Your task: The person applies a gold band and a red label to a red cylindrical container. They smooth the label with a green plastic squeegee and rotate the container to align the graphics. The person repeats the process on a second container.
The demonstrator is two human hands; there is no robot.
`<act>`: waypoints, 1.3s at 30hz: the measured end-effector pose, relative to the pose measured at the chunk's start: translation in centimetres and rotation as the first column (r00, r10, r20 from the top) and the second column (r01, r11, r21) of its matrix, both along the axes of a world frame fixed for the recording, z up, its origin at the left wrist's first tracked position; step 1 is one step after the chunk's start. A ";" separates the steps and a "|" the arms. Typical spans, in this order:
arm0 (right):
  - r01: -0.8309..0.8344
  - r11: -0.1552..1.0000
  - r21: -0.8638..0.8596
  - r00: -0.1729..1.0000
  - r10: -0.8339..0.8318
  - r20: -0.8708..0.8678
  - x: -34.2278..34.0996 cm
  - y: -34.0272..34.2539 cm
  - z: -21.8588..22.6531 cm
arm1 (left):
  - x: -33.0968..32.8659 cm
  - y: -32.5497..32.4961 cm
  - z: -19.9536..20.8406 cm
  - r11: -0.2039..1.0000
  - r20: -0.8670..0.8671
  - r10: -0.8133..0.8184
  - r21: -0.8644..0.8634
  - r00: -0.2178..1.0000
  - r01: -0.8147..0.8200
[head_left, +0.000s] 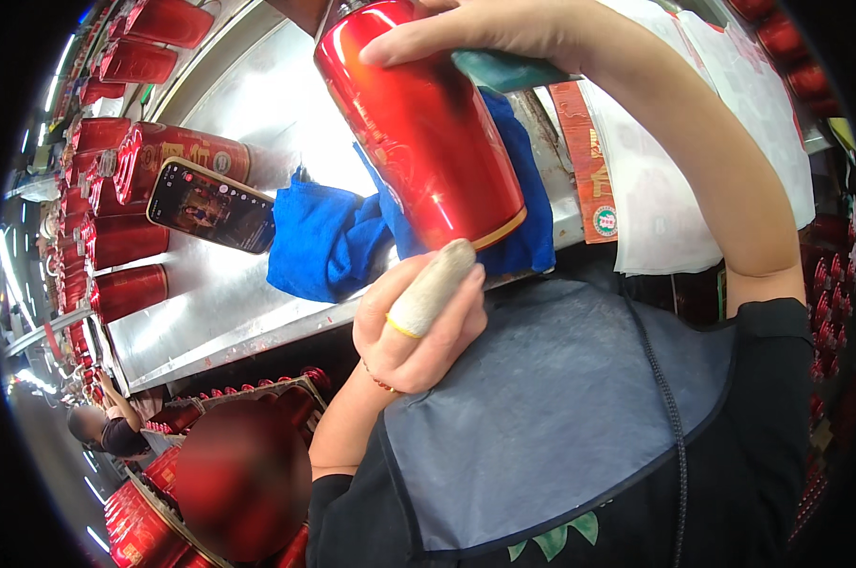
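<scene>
Red bottle [428, 142]: glossy, gold-rimmed near end, slanting over blue cloth [319, 241] on the metal table [215, 327].
Right hand [503, 28]: wrapped round its far end, partly hiding it.
Left hand [418, 322]: curled, covered fingertip at the rim; grip unclear.
Table's left: phone [210, 206], other bottles [196, 154].

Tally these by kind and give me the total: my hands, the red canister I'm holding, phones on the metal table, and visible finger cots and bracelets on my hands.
Hands: 2 (left hand, right hand)
Held canister: 1
Phone: 1
Finger cot: 1
Bracelet: 1
Total: 6
</scene>
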State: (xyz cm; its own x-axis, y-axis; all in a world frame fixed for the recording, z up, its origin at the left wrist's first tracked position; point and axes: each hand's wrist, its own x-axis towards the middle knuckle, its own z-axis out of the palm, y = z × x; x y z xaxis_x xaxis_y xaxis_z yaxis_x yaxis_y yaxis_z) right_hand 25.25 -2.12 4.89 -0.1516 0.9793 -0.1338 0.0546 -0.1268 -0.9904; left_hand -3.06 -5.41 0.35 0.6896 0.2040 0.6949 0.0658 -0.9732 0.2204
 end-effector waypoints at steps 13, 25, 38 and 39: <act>0.156 0.988 0.007 0.892 -0.144 0.428 1.4 -1.4 2.0 | 4.3 1.9 0.9 0.976 -0.110 0.194 -0.077 0.975 -0.203; 0.182 0.964 -0.196 0.982 -0.189 -0.019 2.0 -0.6 -2.5 | -0.2 0.8 -1.4 0.953 0.081 0.010 -0.302 0.997 0.015; 0.222 0.974 0.053 0.932 -0.228 0.283 -0.7 -0.3 0.1 | 3.4 1.9 1.0 0.998 -0.099 0.008 -0.053 0.995 -0.014; 0.192 0.981 0.030 0.922 -0.191 0.337 -1.0 -0.7 1.4 | 3.6 2.0 1.5 0.977 -0.105 0.088 -0.184 0.991 -0.106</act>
State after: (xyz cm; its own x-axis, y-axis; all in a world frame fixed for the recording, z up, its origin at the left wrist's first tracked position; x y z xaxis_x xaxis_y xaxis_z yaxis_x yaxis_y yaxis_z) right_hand 24.21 -2.82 6.25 0.0935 0.9846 -0.1475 0.3595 -0.1715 -0.9173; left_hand 0.57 -3.40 1.89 0.7217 0.3945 0.5688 0.1877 -0.9025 0.3877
